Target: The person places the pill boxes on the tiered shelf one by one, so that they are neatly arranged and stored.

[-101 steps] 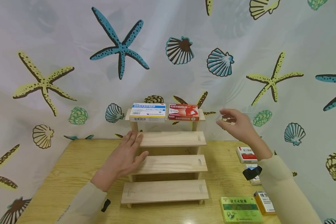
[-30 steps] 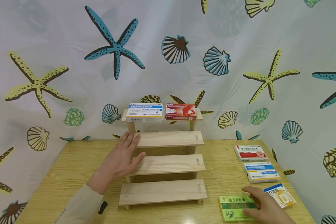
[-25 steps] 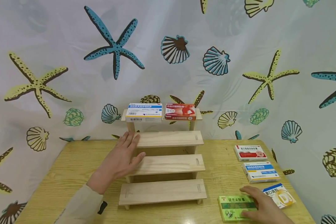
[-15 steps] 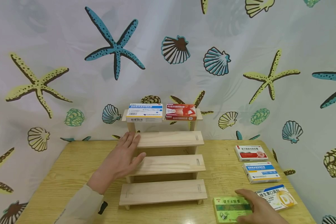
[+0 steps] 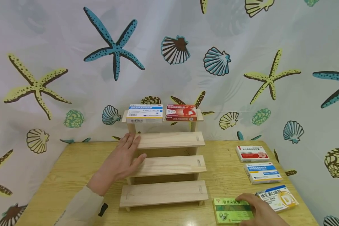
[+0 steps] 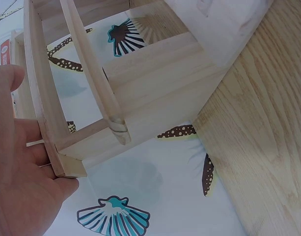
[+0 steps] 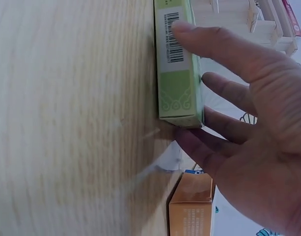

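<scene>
In the head view my left hand (image 5: 120, 161) rests with extended fingers on the left end of a stepped wooden shelf rack (image 5: 169, 139). The left wrist view looks from below at the board edge (image 6: 49, 128), with the fingers behind it. My right hand (image 5: 261, 212) pinches a green medicine box (image 5: 233, 211) lying on the table right of the rack. The right wrist view has the thumb (image 7: 209, 42) on its barcode side; the other fingers reach the opposite side, partly hidden. On the top step lie a white-and-blue medicine box (image 5: 145, 113) and a red one (image 5: 181, 112).
Right of the rack lie a red-and-white medicine box (image 5: 252, 153), a blue-and-white one (image 5: 263, 173) and a vitamin D box (image 5: 279, 198), close behind the right hand. A patterned curtain (image 5: 169, 81) hangs behind the wooden table (image 5: 82, 169).
My right hand went from beside the top step down to the green medicine box, which then slid a little left with the hand. My left hand stays on the rack.
</scene>
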Action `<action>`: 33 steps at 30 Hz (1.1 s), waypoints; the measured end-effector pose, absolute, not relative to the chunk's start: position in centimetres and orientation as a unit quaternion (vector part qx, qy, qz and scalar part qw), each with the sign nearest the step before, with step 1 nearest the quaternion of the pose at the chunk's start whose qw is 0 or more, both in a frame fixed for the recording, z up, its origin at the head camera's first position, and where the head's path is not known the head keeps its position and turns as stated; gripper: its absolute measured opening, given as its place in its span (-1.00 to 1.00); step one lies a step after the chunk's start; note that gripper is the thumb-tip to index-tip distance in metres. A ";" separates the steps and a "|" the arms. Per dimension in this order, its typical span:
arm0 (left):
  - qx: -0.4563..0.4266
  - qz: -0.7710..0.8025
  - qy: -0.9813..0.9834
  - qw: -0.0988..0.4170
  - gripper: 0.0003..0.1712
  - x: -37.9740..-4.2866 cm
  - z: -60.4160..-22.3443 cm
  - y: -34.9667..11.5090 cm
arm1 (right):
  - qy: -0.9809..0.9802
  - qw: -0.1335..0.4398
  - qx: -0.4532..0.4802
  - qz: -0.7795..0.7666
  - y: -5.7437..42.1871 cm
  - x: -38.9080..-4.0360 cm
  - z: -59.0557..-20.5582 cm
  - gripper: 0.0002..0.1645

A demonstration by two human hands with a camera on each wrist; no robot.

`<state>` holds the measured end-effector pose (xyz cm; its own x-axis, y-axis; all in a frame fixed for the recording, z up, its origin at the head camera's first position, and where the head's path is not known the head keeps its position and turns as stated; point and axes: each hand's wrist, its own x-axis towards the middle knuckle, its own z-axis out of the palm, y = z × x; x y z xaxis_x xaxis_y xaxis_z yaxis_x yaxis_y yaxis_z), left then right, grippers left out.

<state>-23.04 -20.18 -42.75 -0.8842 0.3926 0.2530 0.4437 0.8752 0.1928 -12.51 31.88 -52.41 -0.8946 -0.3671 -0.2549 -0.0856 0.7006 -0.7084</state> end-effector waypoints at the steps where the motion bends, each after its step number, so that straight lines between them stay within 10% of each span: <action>1: -0.217 -0.123 -0.963 0.103 -0.10 -23.0 -42.7 -20.2 | 0.904 0.188 -0.127 -0.363 31.8 -12.5 -52.5 -0.16; 33: -0.212 -0.115 -0.965 0.102 -0.09 -23.1 -42.8 -20.0 | 0.921 -0.043 -0.121 -0.369 29.0 -14.1 -45.7 -0.29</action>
